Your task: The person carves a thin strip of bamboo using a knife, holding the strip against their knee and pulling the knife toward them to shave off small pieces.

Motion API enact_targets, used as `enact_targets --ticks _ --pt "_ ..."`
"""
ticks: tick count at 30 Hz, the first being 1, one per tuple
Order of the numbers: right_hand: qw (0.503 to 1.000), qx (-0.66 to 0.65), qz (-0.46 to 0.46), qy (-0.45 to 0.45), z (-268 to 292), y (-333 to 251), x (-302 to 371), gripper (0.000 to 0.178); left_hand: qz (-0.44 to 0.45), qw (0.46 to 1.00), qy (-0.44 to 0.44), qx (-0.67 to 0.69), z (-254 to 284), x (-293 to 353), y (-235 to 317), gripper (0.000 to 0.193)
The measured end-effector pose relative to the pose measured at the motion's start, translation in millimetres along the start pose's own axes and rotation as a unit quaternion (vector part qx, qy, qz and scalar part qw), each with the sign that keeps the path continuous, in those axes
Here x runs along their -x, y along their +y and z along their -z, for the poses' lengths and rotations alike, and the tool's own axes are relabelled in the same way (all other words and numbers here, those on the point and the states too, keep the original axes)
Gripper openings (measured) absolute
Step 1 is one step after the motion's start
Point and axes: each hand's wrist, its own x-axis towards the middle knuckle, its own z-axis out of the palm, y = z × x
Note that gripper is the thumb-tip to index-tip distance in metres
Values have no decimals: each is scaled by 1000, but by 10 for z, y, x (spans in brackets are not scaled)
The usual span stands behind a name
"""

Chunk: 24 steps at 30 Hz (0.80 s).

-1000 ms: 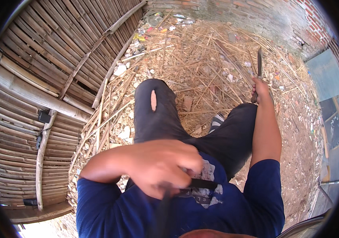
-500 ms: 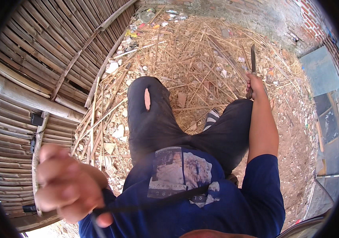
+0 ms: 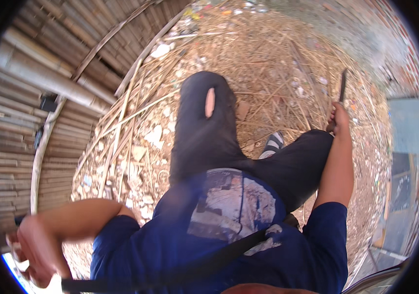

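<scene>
On the right, beside my right knee, my right hand (image 3: 338, 119) is closed round the handle of a knife (image 3: 343, 87). Its long, narrow, dark blade points up and away from me, and the handle's end shows below my fist. My left arm is bent out to the side. My left hand (image 3: 40, 250) is at the lower left, near the bamboo wall, slightly smeared by motion. Its fingers are bent, with a gap between them and the thumb, and I see nothing held there. A black strap (image 3: 209, 255) crosses in front of my blue shirt, its left end close to that hand.
A bamboo-slat wall (image 3: 28, 152) with a thick pole (image 3: 57, 81) stands close on the left. Straw, sticks and stone pieces (image 3: 153, 137) cover the ground around my legs. A brick and plaster wall (image 3: 351, 29) is at the far right, with grey-blue panels (image 3: 408, 125) nearer.
My left hand has swung outward and down to the left, away from my chest. The view has shifted, and the right hand keeps its hold on the knife beside my knee.
</scene>
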Motion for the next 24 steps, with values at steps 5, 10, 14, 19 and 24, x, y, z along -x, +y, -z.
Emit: enact_targets --ticks 5,10,14,19,24 --pt "1000 22 0 -9 -17 63 -10 22 253 886 -376 95 234 899 596 93" --pt "999 31 0 -14 -84 -11 91 20 502 689 -505 134 552 1885 1348 80" --pt "998 40 47 -1 -32 -101 142 20 540 411 -725 -115 1586 2758 1519 50" --pt "981 134 139 -29 53 -195 306 23 594 100 -732 -318 2965 3245 1471 70" --pt "955 250 154 -32 287 74 298 43 570 30 -717 -400 3606 3499 1287 69"
